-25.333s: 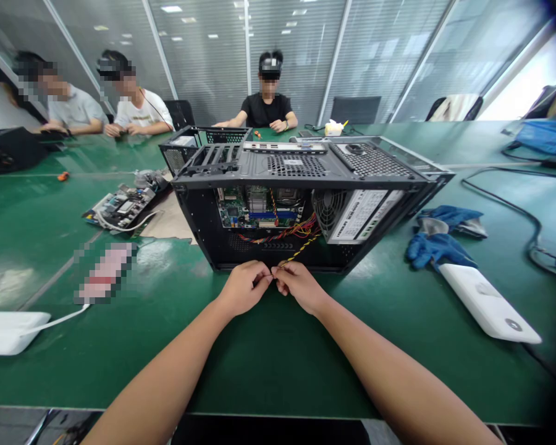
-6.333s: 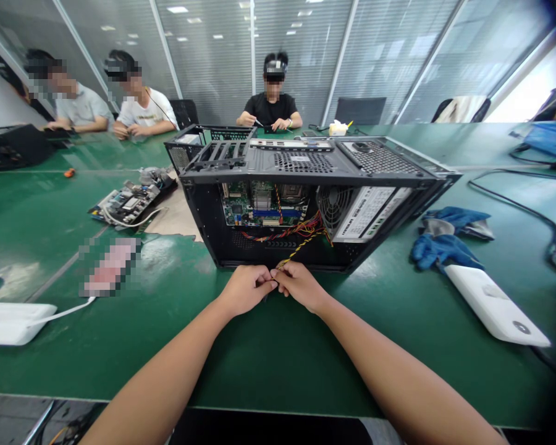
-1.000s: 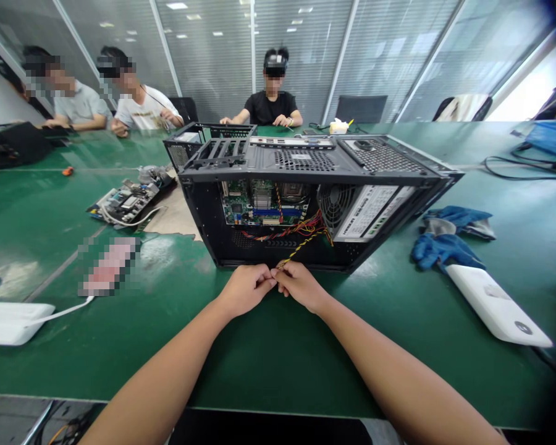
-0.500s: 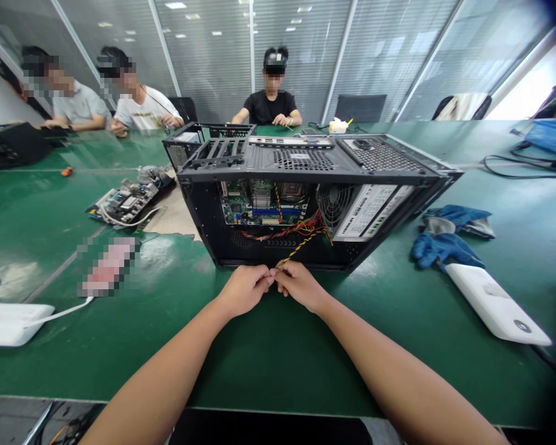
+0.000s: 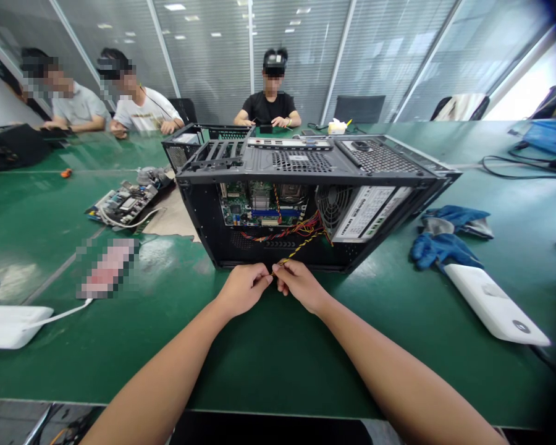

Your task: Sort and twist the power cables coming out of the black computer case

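Observation:
A black computer case [image 5: 259, 165] stands on the green table with its open side facing me. Inside are a circuit board [image 5: 259, 204], a power supply [image 5: 368, 213] with a fan, and coloured wires. A twisted yellow-and-black cable [image 5: 301, 247] runs from the power supply out over the case's lower edge. My left hand [image 5: 244, 289] pinches the cable's near end between thumb and fingers. Close beside it, my right hand [image 5: 300, 285] is closed on the same cable. The fingers hide the cable's tip.
Left of the case lie a loose circuit board [image 5: 130, 201], a phone [image 5: 111, 267] and a white power bank [image 5: 16, 326]. To the right are blue gloves [image 5: 445, 247] and a white device [image 5: 495, 303]. Several people sit across the green table [image 5: 269, 371].
My hands have moved slightly apart, and a short piece of cable now shows between them. The person opposite has shifted their hands, with a dark object now near them.

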A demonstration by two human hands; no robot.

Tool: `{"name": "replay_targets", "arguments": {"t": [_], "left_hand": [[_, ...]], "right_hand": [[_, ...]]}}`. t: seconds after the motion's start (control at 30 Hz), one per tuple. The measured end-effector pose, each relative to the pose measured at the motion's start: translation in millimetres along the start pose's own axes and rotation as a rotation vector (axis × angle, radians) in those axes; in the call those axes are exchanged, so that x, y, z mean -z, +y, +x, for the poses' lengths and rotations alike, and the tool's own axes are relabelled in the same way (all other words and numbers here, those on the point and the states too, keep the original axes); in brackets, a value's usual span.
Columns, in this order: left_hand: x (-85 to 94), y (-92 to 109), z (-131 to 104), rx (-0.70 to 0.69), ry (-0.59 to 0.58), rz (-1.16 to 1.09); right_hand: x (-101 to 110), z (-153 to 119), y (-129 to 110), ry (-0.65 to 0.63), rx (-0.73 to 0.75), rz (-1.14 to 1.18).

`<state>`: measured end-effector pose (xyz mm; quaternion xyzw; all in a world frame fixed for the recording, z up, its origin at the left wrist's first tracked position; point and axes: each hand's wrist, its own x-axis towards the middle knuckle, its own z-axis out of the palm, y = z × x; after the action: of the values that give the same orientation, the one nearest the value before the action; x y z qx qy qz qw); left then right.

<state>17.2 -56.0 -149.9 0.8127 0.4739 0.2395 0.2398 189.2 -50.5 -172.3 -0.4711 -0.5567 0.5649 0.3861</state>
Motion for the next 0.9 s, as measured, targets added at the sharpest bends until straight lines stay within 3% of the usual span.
{"name": "replay_targets", "arguments": {"t": [0.3, 0.57, 0.9], "left_hand": [[0.4, -0.2, 0.3, -0.017, -0.048, -0.036], [-2.3, 0.4, -0.4, -0.013, 0.012, 0.034], [-8.4, 0.6, -0.6, -0.054, 0.088, 0.096]], "right_hand": [[-0.4, 1.0, -0.6, 0.035, -0.02, 0.075], [-1.5, 2.9, 1.3, 0.146, -0.014, 0.18], [-2.0, 1.7, 1.9, 0.113, 0.031, 0.098]]}}
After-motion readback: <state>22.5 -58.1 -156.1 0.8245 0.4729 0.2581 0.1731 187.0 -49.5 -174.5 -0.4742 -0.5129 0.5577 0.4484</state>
